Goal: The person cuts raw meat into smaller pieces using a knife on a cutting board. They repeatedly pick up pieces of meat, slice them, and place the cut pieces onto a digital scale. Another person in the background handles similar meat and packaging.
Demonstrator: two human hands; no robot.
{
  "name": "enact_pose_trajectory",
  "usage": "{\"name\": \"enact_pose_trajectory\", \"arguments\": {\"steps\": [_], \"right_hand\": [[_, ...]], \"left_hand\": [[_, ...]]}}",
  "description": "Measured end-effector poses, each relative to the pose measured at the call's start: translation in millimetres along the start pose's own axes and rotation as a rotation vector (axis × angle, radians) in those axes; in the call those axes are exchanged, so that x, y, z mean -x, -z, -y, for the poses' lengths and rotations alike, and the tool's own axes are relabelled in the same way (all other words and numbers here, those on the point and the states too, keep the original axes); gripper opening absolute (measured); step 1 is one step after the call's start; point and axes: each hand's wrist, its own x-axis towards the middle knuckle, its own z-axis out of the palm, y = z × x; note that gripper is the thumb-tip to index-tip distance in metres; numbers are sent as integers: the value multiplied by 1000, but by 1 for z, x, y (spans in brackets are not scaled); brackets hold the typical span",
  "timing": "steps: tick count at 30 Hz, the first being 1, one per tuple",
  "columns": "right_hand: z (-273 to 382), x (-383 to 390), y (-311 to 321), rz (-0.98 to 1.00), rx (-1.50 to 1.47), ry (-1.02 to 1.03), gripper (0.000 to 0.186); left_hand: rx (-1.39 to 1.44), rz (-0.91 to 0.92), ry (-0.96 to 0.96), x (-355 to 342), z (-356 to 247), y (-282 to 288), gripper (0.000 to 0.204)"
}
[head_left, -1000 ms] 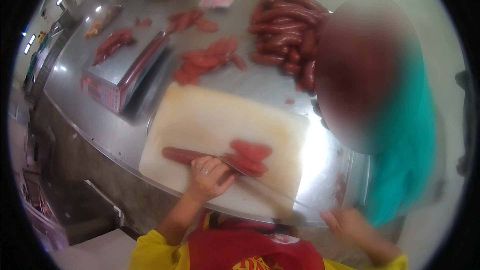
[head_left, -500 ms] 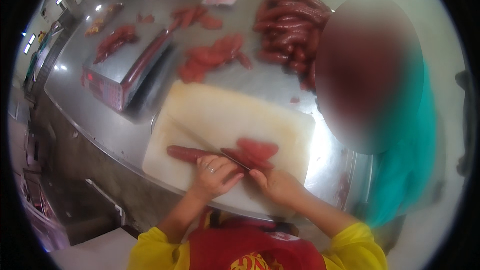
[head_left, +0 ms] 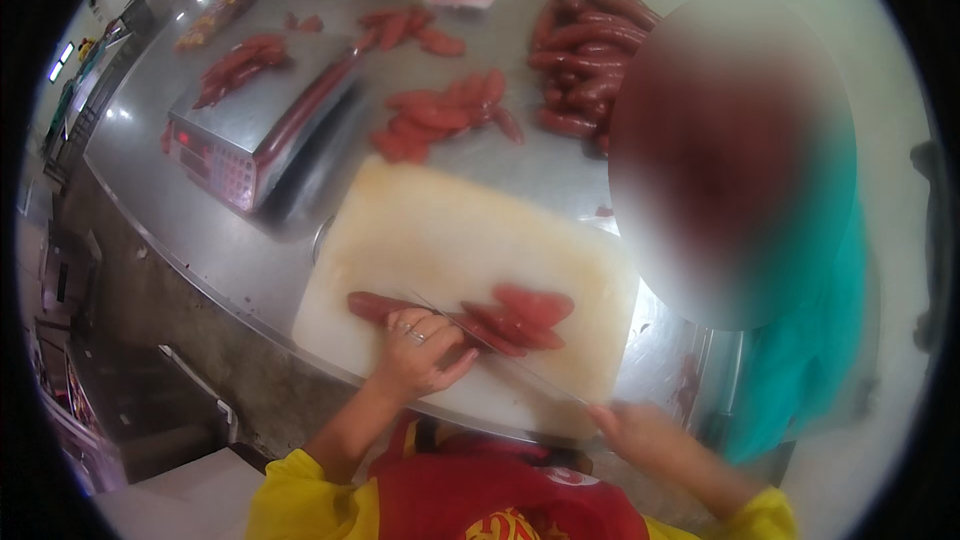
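Observation:
A dark red sausage (head_left: 368,307) lies on a pale cutting board (head_left: 370,210) near the table's front edge. My left hand (head_left: 417,345), with a ring on one finger, is closed over its right part, fingers curled. My right hand (head_left: 632,430), at the board's lower right, is closed on a knife (head_left: 535,379). The long thin blade, blurred by motion, slants up and left across the sausage just right of my left fingers. Slanted sausage slices (head_left: 535,308) lie on the board right of the blade. The knife's handle is hidden in my right hand.
A digital scale (head_left: 225,155) with slices on it stands left. Beyond the board are heaps of slices (head_left: 440,110) and a pile of whole sausages (head_left: 590,50). A person in green (head_left: 815,340) stands close at the right. The steel table edge (head_left: 220,292) curves at left.
My right hand has drawn the knife back, down and right, away from my left hand. My left hand still holds the sausage. The view has shifted slightly.

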Motion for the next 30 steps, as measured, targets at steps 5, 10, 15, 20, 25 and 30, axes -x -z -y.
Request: {"name": "enact_pose_trajectory", "arguments": {"steps": [5,10,15,20,25,30], "right_hand": [[48,-94,-39,-139,-141,274,69],[22,-33,-18,-159,-9,239,65],[-8,52,3,-96,162,19,60],[27,-19,-26,-73,-1,165,54],[87,-100,-58,-347,20,531,50],[58,-38,-33,-239,-37,274,58]], "left_hand": [[6,-10,-38,0,1,5,27],[-41,-70,-7,10,8,19,27],[2,-14,13,14,13,22,26],[23,-1,43,12,13,19,25],[35,38,-26,14,15,25,31],[-4,-37,8,19,28,37,30]]}}
